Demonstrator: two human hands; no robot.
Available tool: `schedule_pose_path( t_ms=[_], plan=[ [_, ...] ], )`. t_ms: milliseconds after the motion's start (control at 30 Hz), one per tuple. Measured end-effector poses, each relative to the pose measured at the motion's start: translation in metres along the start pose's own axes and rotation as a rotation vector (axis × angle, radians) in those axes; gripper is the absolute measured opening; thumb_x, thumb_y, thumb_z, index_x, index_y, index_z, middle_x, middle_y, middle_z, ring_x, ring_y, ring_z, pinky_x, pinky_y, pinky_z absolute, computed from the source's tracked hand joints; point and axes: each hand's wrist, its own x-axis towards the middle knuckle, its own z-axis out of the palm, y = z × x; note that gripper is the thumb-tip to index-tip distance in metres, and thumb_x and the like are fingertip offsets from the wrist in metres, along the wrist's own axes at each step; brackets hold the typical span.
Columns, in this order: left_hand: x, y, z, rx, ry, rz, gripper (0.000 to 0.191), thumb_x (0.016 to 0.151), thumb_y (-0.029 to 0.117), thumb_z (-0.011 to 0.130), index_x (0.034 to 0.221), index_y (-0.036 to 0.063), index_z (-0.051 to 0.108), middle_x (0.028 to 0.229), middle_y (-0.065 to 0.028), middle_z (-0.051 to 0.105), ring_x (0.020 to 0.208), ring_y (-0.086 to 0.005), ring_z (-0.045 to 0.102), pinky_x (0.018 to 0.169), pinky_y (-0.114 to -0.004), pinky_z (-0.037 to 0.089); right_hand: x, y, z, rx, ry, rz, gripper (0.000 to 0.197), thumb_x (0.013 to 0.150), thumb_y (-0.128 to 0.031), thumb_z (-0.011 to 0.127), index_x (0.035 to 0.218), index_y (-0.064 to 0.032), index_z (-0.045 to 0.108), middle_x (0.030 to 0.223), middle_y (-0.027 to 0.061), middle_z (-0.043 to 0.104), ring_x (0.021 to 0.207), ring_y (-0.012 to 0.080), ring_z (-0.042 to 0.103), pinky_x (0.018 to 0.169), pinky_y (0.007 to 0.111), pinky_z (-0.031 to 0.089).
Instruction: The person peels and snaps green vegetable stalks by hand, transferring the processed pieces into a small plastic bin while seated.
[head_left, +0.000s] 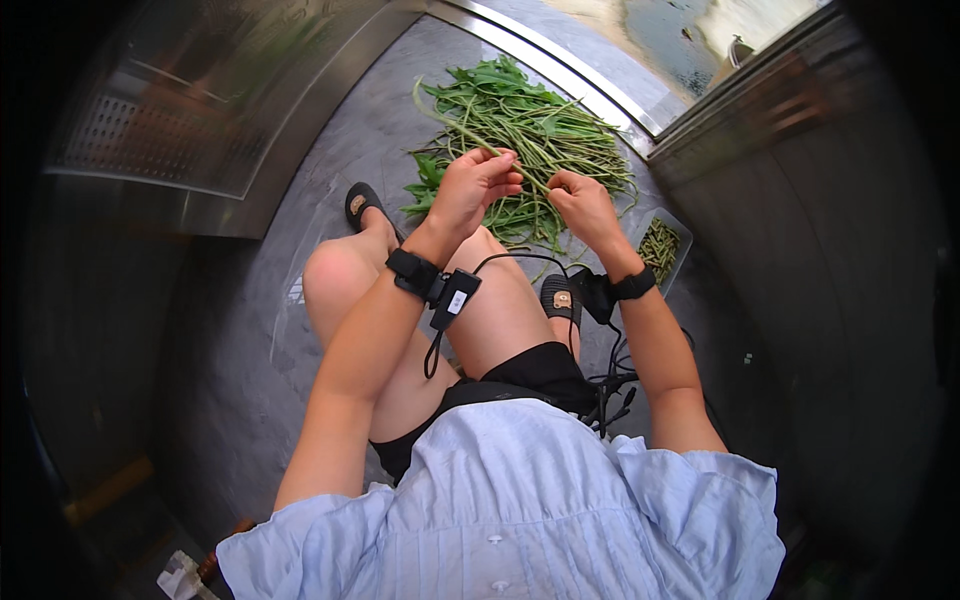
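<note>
My left hand (480, 180) pinches a long green stem (465, 132) between thumb and fingers, its other fingers loosely curled. The stem's thin upper end curves away to the upper left. At its lower right end, my right hand (579, 202) grips it with closed fingers. Under and beyond both hands, a heap of long leafy green stalks (555, 142) lies on the grey floor, with jagged leaves (499, 79) at its far side and more at the left. Beside my right forearm, a clear plastic tray (683, 251) holds short cut green pieces (658, 246).
Black cables (619, 375) run between the wrist-worn devices and down by my right side. My slippers (561, 296) rest on the floor. Steel panels (300, 112) stand at the left, a dark panel (780, 195) at the right. A metal door sill (555, 56) lies beyond the heap.
</note>
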Motion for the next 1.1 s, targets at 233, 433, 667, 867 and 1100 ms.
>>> schedule_pose_path(
  t_ms=[233, 433, 667, 867, 1100],
  plan=[
    [-0.001, 0.003, -0.002, -0.054, 0.076, 0.062, 0.011, 0.088, 0.013, 0.059, 0.092, 0.0032, 0.056, 0.084, -0.0074, 0.062, 0.076, -0.0164, 0.062, 0.07, -0.029, 0.053, -0.004, 0.049, -0.007, 0.041, 0.059, 0.078, 0.023, 0.076, -0.01, 0.048, 0.094, -0.0015, 0.062, 0.065, 0.0086, 0.06, 0.053, 0.0154, 0.054, 0.054, 0.03, 0.043],
    [0.0, 0.003, -0.011, -0.08, 0.103, 0.032, 0.014, 0.089, 0.008, 0.055, 0.101, 0.0011, 0.056, 0.088, -0.009, 0.063, 0.081, -0.017, 0.063, 0.073, -0.028, 0.054, 0.003, 0.19, -0.064, 0.124, 0.249, 0.565, 0.02, 0.083, -0.007, 0.046, 0.095, -0.0021, 0.061, 0.067, 0.0077, 0.059, 0.044, 0.0128, 0.051, 0.037, 0.029, 0.043],
    [0.0, 0.0, -0.01, -0.085, 0.124, 0.054, 0.01, 0.088, 0.008, 0.056, 0.096, 0.0034, 0.053, 0.088, -0.0107, 0.062, 0.079, -0.019, 0.062, 0.072, -0.031, 0.054, -0.021, 0.306, -0.104, -0.366, 0.285, 0.754, 0.043, 0.077, -0.025, 0.055, 0.11, 0.0017, 0.059, 0.105, 0.0269, 0.06, 0.098, 0.0373, 0.059, 0.083, 0.041, 0.047],
    [0.001, -0.001, -0.008, -0.092, 0.103, 0.027, 0.009, 0.088, 0.009, 0.057, 0.095, 0.0036, 0.054, 0.089, -0.0094, 0.063, 0.082, -0.0183, 0.063, 0.075, -0.03, 0.054, 0.002, 0.255, -0.104, -0.448, 0.273, 0.524, 0.036, 0.077, -0.027, 0.055, 0.098, 0.0014, 0.064, 0.098, 0.0216, 0.064, 0.094, 0.0322, 0.062, 0.08, 0.04, 0.048],
    [0.002, 0.0, -0.005, -0.071, 0.075, 0.016, 0.01, 0.089, 0.01, 0.057, 0.094, 0.003, 0.053, 0.09, -0.0109, 0.062, 0.081, -0.0189, 0.063, 0.074, -0.03, 0.055, 0.025, 0.094, -0.05, 0.396, 0.078, 0.068, 0.02, 0.088, -0.015, 0.053, 0.094, 0.002, 0.063, 0.077, 0.0074, 0.065, 0.063, 0.0118, 0.061, 0.058, 0.024, 0.05]
  ],
)
